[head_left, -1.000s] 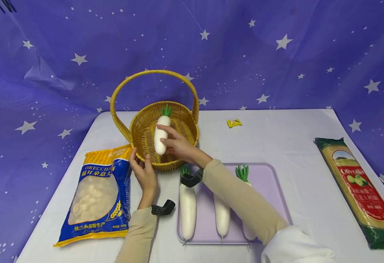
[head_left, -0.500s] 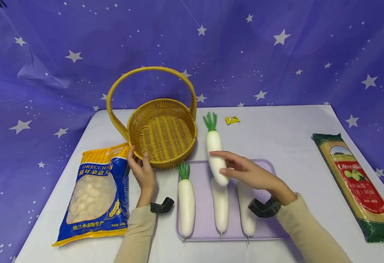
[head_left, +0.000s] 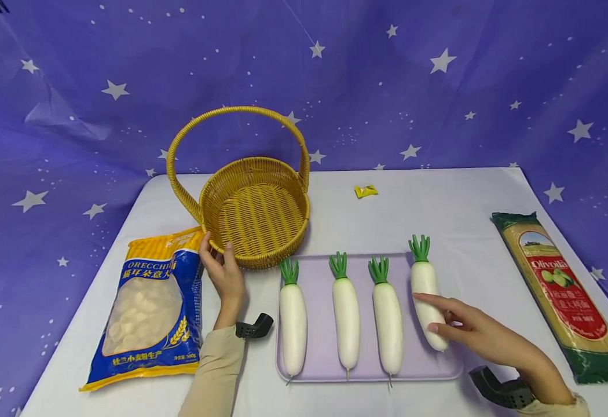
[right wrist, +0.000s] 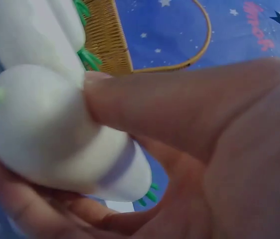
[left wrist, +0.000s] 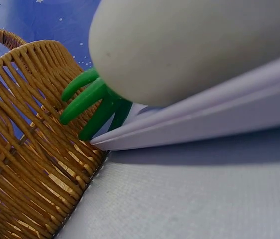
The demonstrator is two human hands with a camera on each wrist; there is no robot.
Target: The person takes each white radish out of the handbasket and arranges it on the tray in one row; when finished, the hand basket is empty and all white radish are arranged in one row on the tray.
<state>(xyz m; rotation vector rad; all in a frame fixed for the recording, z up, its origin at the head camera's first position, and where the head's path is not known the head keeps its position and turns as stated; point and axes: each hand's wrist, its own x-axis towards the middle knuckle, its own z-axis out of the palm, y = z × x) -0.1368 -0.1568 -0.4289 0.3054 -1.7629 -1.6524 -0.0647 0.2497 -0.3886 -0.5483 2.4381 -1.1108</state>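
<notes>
My right hand [head_left: 478,330] grips a white radish [head_left: 425,284] with green leaf stubs, thumb on one side and fingers on the other, over the right end of the lilac tray [head_left: 319,373]. In the right wrist view, the thumb and fingers close around this radish [right wrist: 40,124], its root end facing the camera. My left hand [head_left: 226,286] holds the near-left rim of the woven basket [head_left: 262,220], thumb and fingers at its edge. Inside, the basket is bare. The left wrist view shows the basket's side [left wrist: 30,139], not the hand itself.
On the tray lie three more radishes: the left radish [head_left: 293,330], the middle radish [head_left: 347,324] and the right radish [head_left: 387,327]. An orecchiette pasta bag [head_left: 145,313] lies left, a spaghetti pack [head_left: 564,295] far right. A yellow-wrapped candy [head_left: 366,191] sits at the back.
My right hand has carried the radish out of the basket, rightward and toward me, to the tray's right end. The left hand stays at the basket rim.
</notes>
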